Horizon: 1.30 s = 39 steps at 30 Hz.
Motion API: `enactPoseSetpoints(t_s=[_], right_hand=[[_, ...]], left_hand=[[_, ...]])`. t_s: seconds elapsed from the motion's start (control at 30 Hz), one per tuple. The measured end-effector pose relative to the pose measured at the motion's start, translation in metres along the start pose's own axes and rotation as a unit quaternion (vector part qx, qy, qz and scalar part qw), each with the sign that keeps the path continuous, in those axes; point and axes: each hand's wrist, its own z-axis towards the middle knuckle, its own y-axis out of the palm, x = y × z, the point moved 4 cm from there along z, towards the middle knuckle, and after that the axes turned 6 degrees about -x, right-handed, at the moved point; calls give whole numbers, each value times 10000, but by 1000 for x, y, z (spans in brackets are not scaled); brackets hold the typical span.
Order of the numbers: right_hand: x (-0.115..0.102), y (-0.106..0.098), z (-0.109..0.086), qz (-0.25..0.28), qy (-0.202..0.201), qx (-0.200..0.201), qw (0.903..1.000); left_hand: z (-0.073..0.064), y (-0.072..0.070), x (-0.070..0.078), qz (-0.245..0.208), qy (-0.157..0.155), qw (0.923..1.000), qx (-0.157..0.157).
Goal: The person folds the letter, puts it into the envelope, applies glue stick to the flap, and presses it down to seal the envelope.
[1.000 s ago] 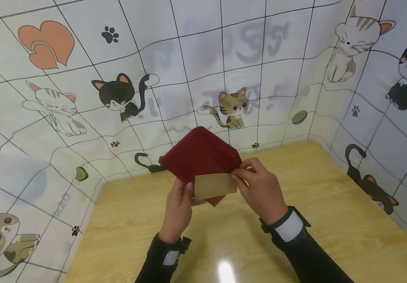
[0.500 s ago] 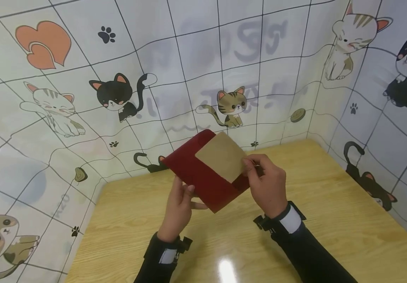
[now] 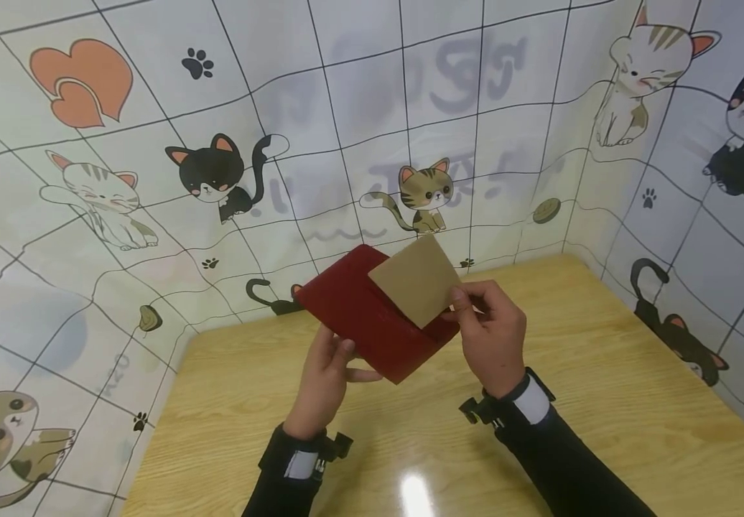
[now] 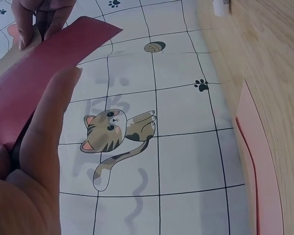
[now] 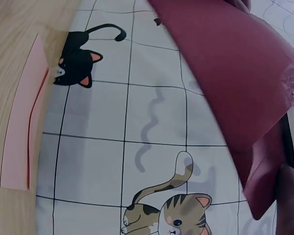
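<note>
In the head view a dark red envelope (image 3: 365, 316) is held up off the table, tilted with one corner pointing down. My left hand (image 3: 319, 380) grips its lower left edge, thumb on the near face and fingers behind. A plain tan card (image 3: 417, 280) overlaps the envelope's upper right part and sticks out past its edge. My right hand (image 3: 493, 337) pinches the card's right corner between thumb and fingers. Whether those fingers also touch the envelope is hidden. In the left wrist view the card (image 4: 5, 63) shows behind the envelope (image 4: 44, 73).
The light wooden table (image 3: 230, 402) ends at a wall covering (image 3: 372, 93) printed with cats. A flat pink piece with a red line (image 4: 264, 171) shows by the table's wall-side edge in the wrist views. A small white object (image 4: 220, 7) stands at the left wrist view's top.
The tan card has swung up from the envelope's lower front, then slid farther to the upper right with my right hand. The envelope has tipped and turned in my left hand.
</note>
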Motion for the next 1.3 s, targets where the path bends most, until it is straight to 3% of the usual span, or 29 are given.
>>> enactPoseSetpoints(t_s=[0.17,0.37,0.6,0.93,1.3], right_hand=[[-2,2,-2,-695,-414,-54,9967],[-2,7,-4,-1050,-483,-383,9926],[-1,10,-5,-1079,-615,-704,9898],[-1,10,-5,-1043,-879,-681,9883],[-3,12,-6,-1103,-1113,-929,9833]], left_hand=[[0,-1,2,-105,-35,9998,176],[0,-2,2,-192,-9,9996,228],[-1,-2,2,-230,75,9994,243],[-1,-2,1,-134,152,9993,299],[-1,-1,2,-115,205,9993,282]])
